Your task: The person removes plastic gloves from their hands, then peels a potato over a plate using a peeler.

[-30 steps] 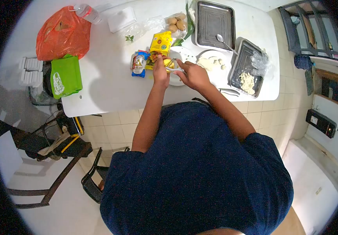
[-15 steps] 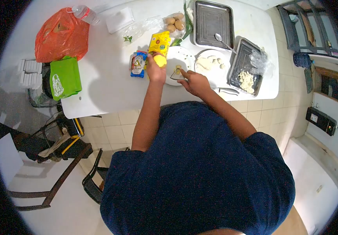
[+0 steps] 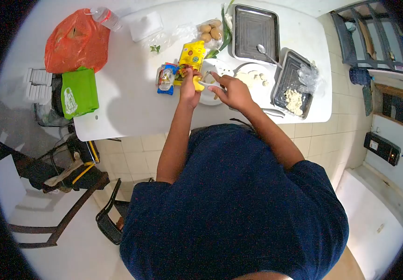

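My left hand [image 3: 191,91] is closed around a small bright yellow object [image 3: 198,84]; its exact kind is hard to make out. In my right hand [image 3: 236,92] is a thin, light-coloured utensil [image 3: 214,85], whose tip meets the yellow object; my fingers partly hide it. Both hands are over a white plate [image 3: 206,99] with small bits on it. Just beyond my left hand stands a yellow packet [image 3: 193,53], and a blue packet [image 3: 166,79] lies to its left.
A second plate [image 3: 244,70] holds pale pieces. Two dark trays [image 3: 255,35] are at the right; the nearer carries crumbly food [image 3: 294,102] and a plastic bag [image 3: 308,80]. A knife [image 3: 273,112] lies near the front edge. Brown eggs [image 3: 211,31] and a red bag [image 3: 76,42] are farther back.
My right hand has lifted the utensil from the plate toward my left hand. The yellow object has lowered and tilted, and the two now meet.
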Available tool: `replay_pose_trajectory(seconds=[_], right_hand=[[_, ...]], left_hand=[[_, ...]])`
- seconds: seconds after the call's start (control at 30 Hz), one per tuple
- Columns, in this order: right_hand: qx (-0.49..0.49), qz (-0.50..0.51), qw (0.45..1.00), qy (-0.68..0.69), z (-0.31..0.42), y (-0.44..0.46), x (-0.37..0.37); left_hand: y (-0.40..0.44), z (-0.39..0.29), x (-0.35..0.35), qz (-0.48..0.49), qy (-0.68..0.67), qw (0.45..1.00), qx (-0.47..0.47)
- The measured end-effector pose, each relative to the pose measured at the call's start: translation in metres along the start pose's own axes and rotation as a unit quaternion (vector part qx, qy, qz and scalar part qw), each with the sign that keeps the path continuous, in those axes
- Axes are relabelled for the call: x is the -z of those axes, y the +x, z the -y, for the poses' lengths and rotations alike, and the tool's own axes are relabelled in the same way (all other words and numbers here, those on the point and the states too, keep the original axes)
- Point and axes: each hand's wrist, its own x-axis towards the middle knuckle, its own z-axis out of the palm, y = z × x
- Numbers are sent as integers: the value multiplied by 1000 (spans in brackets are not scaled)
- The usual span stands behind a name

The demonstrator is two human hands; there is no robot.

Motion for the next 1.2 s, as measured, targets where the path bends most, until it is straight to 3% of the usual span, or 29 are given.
replay_pose_trajectory(seconds=[0.07,0.27,0.37,0.4,0.53,0.7,0.77,0.9,1.0,1.1,1.2], right_hand=[[2,11,1000,10,3,3,4],[-25,47,999,-9,6,3,5],[-15,62,997,-40,-2,-8,-6],[-33,63,997,-28,-1,-13,-10],[-56,60,997,14,-8,-13,-9],[-35,-29,994,97,-5,-4,1],[-69,-30,987,140,-8,-5,-2],[-66,-42,984,158,-19,-7,-13],[-89,-26,982,166,-14,-5,-5],[-95,-17,979,179,-4,-3,-2],[-92,3,986,142,3,-3,4]], left_hand=[[2,3,2,34,7,999,-6],[2,-3,-3,18,-26,999,18],[20,-7,5,-19,-138,990,21],[22,-19,7,45,-199,978,45],[23,-36,4,64,-24,997,-40],[15,-33,2,79,-102,989,67],[-13,-39,-19,60,-116,987,99],[-17,-24,-17,74,-49,994,59],[-11,-12,-11,53,-27,997,-39],[-5,-8,-2,72,-83,992,-68],[-1,-8,-10,29,-97,991,-89]])
